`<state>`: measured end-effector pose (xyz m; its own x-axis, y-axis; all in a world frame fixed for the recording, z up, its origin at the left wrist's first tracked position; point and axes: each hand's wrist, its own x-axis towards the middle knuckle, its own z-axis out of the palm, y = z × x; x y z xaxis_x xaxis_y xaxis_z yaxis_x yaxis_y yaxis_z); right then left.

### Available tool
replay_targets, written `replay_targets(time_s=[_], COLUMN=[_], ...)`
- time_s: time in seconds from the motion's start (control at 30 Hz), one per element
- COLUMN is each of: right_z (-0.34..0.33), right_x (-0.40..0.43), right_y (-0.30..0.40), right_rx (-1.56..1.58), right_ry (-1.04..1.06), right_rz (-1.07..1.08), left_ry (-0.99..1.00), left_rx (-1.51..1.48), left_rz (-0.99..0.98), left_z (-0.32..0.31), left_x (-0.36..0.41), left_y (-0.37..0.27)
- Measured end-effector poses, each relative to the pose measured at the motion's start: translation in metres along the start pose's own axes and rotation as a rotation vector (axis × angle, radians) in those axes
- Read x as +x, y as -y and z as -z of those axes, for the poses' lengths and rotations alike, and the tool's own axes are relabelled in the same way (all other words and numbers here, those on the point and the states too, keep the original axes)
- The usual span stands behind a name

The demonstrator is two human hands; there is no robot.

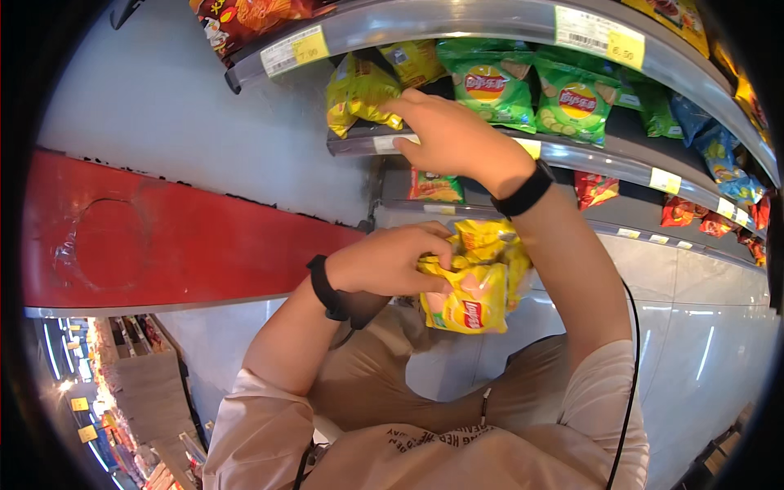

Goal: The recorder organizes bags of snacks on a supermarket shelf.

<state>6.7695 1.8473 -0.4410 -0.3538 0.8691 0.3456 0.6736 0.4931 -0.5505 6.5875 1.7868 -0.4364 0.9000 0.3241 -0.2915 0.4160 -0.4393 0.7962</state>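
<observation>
My left hand point(398, 260) grips several yellow Lay's chip bags point(468, 300) bunched together in front of my knees. Up at the shelf, my right hand point(453, 131) reaches to a yellow chip bag point(361, 92) at the left end of the row. Its fingers touch the right side of that bag, while the thumb stands apart below; whether they grip it is not plain. Behind it is another yellow bag point(413, 61). Green Lay's bags, one nearer point(493, 86) and one farther right point(576, 101), stand beside my right hand.
The shelf's front rail point(588, 160) carries price tags. Above it runs a higher shelf edge point(459, 27). A lower shelf holds a red-and-green snack bag point(436, 185) and red bags point(595, 188). To the left is a red panel point(184, 239); a black cable point(634, 343) hangs by my right arm.
</observation>
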Motion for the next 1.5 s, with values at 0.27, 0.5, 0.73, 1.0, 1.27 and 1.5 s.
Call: replay_targets(time_s=[0.27, 0.5, 0.73, 1.0, 1.27, 1.5], right_z=[-0.041, -0.064, -0.040, -0.027, -0.009, -0.004], right_x=[0.062, 0.083, 0.066, 0.013, -0.021, -0.036], right_y=[-0.003, -0.026, -0.014, -0.013, 0.007, 0.022], right_rx=[-0.215, -0.360, 0.183, 0.757, 0.745, 0.983], right_ry=[-0.290, -0.448, -0.762, -0.475, -0.317, -0.283], right_rz=[0.077, 0.017, -0.165, -0.279, -0.220, -0.260], left_ry=[0.064, -0.009, -0.021, 0.039, 0.133, 0.210], left_rx=[0.009, 0.005, 0.056, 0.132, 0.208, 0.223], left_rz=[0.157, 0.306, 0.390, 0.338, 0.267, 0.212], left_z=[-0.012, -0.013, -0.014, -0.010, -0.022, -0.028], left_x=[-0.035, -0.077, -0.087, -0.075, -0.056, -0.043], left_y=[0.022, 0.024, 0.023, 0.010, -0.001, -0.011])
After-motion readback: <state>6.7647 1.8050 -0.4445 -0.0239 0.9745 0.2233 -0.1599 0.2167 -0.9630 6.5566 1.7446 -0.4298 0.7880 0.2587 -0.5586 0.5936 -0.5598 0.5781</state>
